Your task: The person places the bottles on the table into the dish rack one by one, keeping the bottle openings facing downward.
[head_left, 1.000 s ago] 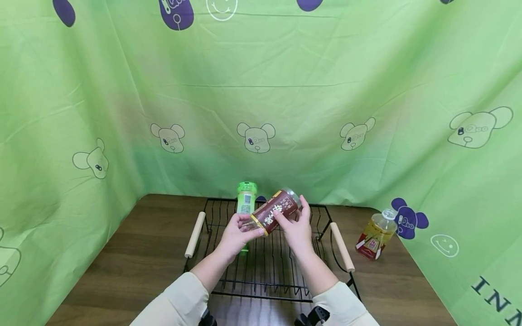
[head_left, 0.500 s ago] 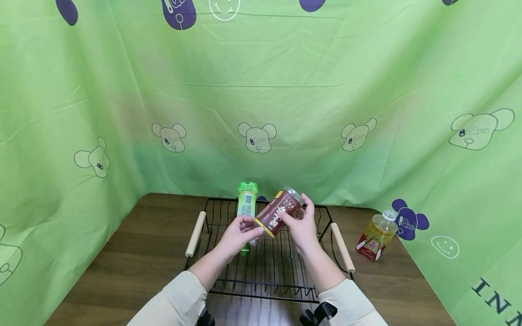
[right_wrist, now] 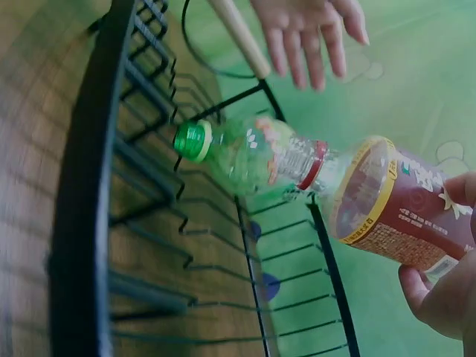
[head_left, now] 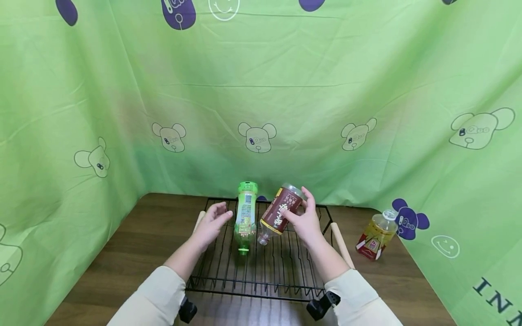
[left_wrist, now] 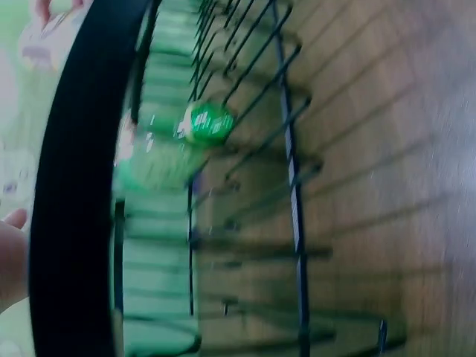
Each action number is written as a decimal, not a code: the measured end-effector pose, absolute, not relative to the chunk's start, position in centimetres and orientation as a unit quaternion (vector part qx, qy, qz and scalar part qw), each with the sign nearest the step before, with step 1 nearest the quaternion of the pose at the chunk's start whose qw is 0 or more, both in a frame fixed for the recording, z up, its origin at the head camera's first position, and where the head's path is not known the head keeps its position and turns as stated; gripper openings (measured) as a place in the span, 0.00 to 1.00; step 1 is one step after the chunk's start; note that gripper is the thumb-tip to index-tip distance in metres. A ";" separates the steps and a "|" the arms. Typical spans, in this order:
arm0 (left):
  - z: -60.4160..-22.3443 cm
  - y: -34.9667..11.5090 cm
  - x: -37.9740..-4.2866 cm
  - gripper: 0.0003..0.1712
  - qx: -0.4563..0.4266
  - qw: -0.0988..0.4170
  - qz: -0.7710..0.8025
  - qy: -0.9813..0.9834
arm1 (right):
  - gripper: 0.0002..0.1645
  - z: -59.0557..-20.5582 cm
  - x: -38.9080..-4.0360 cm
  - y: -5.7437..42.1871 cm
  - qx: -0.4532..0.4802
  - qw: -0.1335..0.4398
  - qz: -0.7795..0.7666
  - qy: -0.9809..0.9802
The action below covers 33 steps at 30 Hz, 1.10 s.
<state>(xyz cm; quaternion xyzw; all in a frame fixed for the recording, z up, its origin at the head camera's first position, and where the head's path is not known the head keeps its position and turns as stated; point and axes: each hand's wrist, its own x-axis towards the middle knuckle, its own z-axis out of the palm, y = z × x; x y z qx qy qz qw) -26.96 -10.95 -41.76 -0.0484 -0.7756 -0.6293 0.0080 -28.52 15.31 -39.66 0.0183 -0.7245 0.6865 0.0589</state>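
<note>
Right hand (head_left: 303,222), head view: gripping brown bottle (head_left: 280,209), tilted neck-down over rack (head_left: 261,283). Left hand (head_left: 209,226) released, beside green bottle (head_left: 245,215). Left wrist view: green cap (left_wrist: 210,123) against rack bars, too blurred to judge contact. Right wrist view: brown neck (right_wrist: 309,167) overlaps green bottle; I'd swing it clear, lower gently, release only once supported.

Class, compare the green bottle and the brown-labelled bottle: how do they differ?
Colour: the green bottle is tinted green; the brown-labelled bottle is clear around its label.
Support: the green bottle rests in the black rack; the brown-labelled bottle is held by the right hand.
Angle in the head view: the green bottle runs nearly top to bottom; the brown-labelled bottle slants.
Shared: both carry printed labels.
</note>
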 end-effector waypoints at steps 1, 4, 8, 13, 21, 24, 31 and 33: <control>-41.6 -11.6 -27.1 0.35 -0.045 0.007 -0.627 -0.778 | 0.58 -39.6 -28.6 15.4 0.021 0.057 0.679 -0.731; -41.4 -13.3 -27.3 0.36 -0.035 0.003 -0.616 -0.787 | 0.57 -39.7 -28.9 15.7 0.031 0.054 0.653 -0.755; -41.2 -15.1 -27.2 0.38 -0.020 -0.005 -0.602 -0.798 | 0.57 -39.7 -29.3 15.8 0.044 0.049 0.626 -0.777; -42.0 -16.3 -27.6 0.40 0.004 -0.012 -0.589 -0.808 | 0.58 -39.7 -29.7 15.8 0.054 0.042 0.604 -0.794; -44.3 -17.3 -28.1 0.44 0.034 -0.059 -0.583 -0.809 | 0.57 -40.2 -30.5 15.6 0.063 0.019 0.581 -0.811; -44.9 -17.4 -28.2 0.46 0.027 -0.078 -0.608 -0.790 | 0.57 -40.4 -30.7 15.6 0.062 0.013 0.574 -0.816; -46.0 -17.7 -27.9 0.46 0.012 -0.094 -0.644 -0.759 | 0.57 -40.9 -31.0 15.4 0.067 -0.002 0.560 -0.826; -46.2 -17.7 -27.7 0.46 0.006 -0.091 -0.644 -0.760 | 0.57 -41.0 -31.1 15.3 0.066 -0.004 0.558 -0.827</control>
